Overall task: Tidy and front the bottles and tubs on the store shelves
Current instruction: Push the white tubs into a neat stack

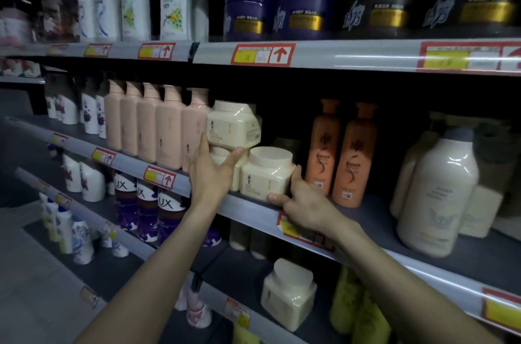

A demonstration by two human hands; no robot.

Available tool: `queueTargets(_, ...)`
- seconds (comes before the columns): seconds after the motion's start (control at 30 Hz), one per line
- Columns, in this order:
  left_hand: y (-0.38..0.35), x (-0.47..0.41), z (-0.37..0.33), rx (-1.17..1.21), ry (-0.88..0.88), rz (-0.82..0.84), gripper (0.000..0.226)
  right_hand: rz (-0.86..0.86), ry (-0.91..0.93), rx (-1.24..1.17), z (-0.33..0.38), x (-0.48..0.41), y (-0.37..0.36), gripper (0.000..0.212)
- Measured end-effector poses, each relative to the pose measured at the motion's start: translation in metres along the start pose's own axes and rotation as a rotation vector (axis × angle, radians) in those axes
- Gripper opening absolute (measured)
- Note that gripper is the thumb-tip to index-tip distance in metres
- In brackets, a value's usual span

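Middle shelf, front rail (248, 209): grey strip with a red-and-yellow price tag (287, 226) partly under the right wrist. The front cream tub (267, 174) stands just behind this rail. A dark gap separates it from the two orange bottles (335, 154) to its right; beyond those, bare grey deck runs to a large cream jug (437, 194). To the left there is no slack: the row of pink bottles (158, 126) stands just beside the tubs.

The upper cream tub (234, 125) sits tilted on a partly hidden tub (221, 156) behind the front one, well under the shelf above.

Left hand (211, 171): spread wide, thumb straight beneath the upper tub's base, fingers straight up its left side. Right hand (304, 208): thumb on the front tub's lower front face, a finger on its right side, pinching that corner.

Tubs are glossy, squarish with rounded shoulders, wide round matte lids, and small dark print; the label text is not legible.
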State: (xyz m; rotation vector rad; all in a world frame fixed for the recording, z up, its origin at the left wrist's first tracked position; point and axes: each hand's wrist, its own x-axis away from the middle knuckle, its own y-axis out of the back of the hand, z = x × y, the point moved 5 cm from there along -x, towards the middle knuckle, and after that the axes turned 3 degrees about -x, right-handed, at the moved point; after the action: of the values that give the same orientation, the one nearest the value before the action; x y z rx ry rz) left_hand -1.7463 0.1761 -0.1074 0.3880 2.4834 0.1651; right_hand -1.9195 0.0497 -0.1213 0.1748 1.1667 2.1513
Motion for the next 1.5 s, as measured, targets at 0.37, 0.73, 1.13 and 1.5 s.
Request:
queueTargets(0.37, 0.035, 0.104, 0.014, 0.228, 0.067, -0.170, 0.035, -0.566, 0.317, -0.129, 0.007, 0.113, 0.003, 0.022)
queueTargets(0.73, -0.085, 0.194, 0.135, -0.060, 0.302, 0.787, 0.081, -0.275, -0.444, -0.568, -0.116, 0.165, -0.130, 0.050)
queueTargets(1.13, -0.052, 0.213, 0.108, 0.092, 0.211, 0.753, 0.064, -0.060, -0.413, -0.725, -0.115, 0.165, -0.143, 0.069)
queueTargets(1.5, 0.079, 0.190, -0.017, 0.341, 0.128, 0.423, 0.068, -0.533, -0.031, -0.779, 0.002, 0.198, -0.054, 0.062)
